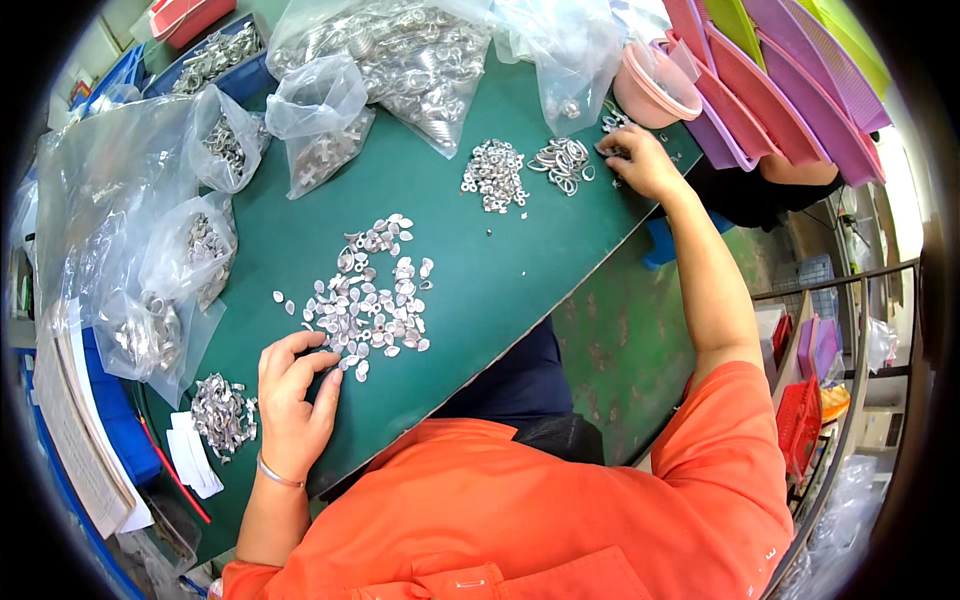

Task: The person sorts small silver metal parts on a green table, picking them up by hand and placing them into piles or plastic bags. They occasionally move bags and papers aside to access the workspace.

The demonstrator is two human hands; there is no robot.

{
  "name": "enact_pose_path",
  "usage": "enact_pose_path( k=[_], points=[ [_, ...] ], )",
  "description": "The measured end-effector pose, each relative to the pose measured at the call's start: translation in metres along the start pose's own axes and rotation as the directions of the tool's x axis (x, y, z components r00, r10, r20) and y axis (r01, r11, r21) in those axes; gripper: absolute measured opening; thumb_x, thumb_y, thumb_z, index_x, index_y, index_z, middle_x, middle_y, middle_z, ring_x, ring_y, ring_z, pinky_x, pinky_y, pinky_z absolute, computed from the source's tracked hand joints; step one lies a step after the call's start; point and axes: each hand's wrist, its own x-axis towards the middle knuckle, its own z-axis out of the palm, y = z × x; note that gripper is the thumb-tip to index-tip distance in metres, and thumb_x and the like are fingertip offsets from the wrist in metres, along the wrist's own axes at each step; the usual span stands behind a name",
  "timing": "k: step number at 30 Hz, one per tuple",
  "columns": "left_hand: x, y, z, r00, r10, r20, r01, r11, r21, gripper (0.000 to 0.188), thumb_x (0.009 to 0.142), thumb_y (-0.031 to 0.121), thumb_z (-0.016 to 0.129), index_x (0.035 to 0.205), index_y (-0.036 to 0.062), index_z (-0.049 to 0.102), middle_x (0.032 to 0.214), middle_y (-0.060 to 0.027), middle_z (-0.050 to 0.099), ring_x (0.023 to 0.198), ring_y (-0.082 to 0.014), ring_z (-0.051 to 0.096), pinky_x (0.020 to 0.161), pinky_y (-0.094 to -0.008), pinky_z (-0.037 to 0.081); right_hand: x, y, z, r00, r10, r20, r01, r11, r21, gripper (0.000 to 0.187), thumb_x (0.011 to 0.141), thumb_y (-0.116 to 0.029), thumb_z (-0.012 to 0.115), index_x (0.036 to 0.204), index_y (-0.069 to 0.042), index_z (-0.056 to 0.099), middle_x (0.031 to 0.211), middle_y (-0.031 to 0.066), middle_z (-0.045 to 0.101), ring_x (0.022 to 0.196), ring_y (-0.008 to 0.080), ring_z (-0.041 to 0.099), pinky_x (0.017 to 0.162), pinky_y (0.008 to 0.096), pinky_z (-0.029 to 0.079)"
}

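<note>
My left hand (297,402) rests at the near left edge of a scattered pile of flat, teardrop-shaped silver pieces (365,305). Its fingers are apart, with the tips touching the edge of that pile. Reaching to the far right, my right hand (645,165) has curled fingers over a few small metal parts (614,118) beside a pink bowl (655,88). Whatever is between those fingertips is too small to make out. Left of that hand lie a heap of silver oval rings (563,163) and a heap of small ring-ended metal pieces (494,175).
Clear plastic bags of metal parts (400,60) line the back of the green table (470,270), with more bags (190,250) at left. Another metal heap (224,415) lies near white paper slips (192,455). Pink and purple baskets (770,80) stand at far right.
</note>
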Motion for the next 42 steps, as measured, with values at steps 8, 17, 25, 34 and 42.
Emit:
enact_pose_path(
  k=[8, 17, 25, 34, 42],
  points=[
    [0.0, 0.0, 0.0, 1.0, -0.014, 0.005, 0.014, 1.0, 0.004, 0.017, 0.071, -0.002, 0.068, 0.087, 0.0026, 0.065, 0.106, -0.011, 0.061, 0.1, -0.0298, 0.055, 0.088, -0.0382, 0.043, -0.004, -0.005, 0.014, 0.981, -0.068, -0.184, 0.046, 0.991, -0.123, 0.016, 0.078, -0.007, 0.068, 0.093, -0.002, 0.068, 0.096, 0.0127, 0.064, 0.094, 0.0314, 0.061, 0.084, 0.0388, 0.048],
    [0.0, 0.0, 0.001, 1.0, -0.014, 0.007, 0.014, 1.0, -0.007, 0.017, 0.071, -0.002, 0.068, 0.088, 0.0022, 0.065, 0.107, -0.0113, 0.061, 0.101, -0.0298, 0.055, 0.088, -0.038, 0.043, -0.002, 0.012, 0.003, 0.916, 0.066, -0.396, -0.089, 0.995, -0.042, 0.013, 0.078, -0.005, 0.063, 0.089, -0.003, 0.069, 0.091, 0.0151, 0.066, 0.092, 0.0326, 0.063, 0.082, 0.0378, 0.049],
    [0.0, 0.0, 0.001, 0.999, -0.029, 0.017, 0.029, 1.0, 0.008, 0.018, 0.071, -0.002, 0.068, 0.088, 0.0019, 0.065, 0.107, -0.0115, 0.061, 0.101, -0.03, 0.055, 0.088, -0.0382, 0.043, -0.035, -0.025, 0.009, 0.993, 0.046, -0.108, -0.046, 0.999, -0.001, 0.013, 0.076, -0.004, 0.066, 0.088, -0.002, 0.069, 0.09, 0.0164, 0.063, 0.089, 0.0336, 0.061, 0.08, 0.0383, 0.049],
    [-0.001, -0.002, 0.0, 1.0, 0.011, -0.013, -0.011, 1.0, 0.006, 0.019, 0.073, -0.002, 0.067, 0.092, 0.0016, 0.065, 0.107, -0.0124, 0.061, 0.101, -0.0293, 0.056, 0.088, -0.036, 0.044, -0.044, -0.083, 0.005, 0.828, 0.273, -0.49, -0.072, 0.918, 0.389, 0.011, 0.082, -0.002, 0.062, 0.092, -0.001, 0.067, 0.084, 0.0104, 0.065, 0.077, 0.016, 0.064, 0.072, 0.0289, 0.05],
    [-0.002, 0.003, -0.002, 0.97, 0.211, 0.118, -0.21, 0.977, -0.018, 0.036, 0.069, 0.005, 0.073, 0.104, 0.005, 0.065, 0.12, -0.011, 0.06, 0.108, -0.0291, 0.056, 0.09, -0.0392, 0.043, -0.078, -0.265, 0.065, 0.817, -0.575, -0.037, 0.542, 0.746, 0.388, 0.037, 0.077, -0.016, 0.071, 0.111, -0.007, 0.062, 0.125, 0.0131, 0.055, 0.114, 0.0319, 0.052, 0.098, 0.0456, 0.037]
  ],
)
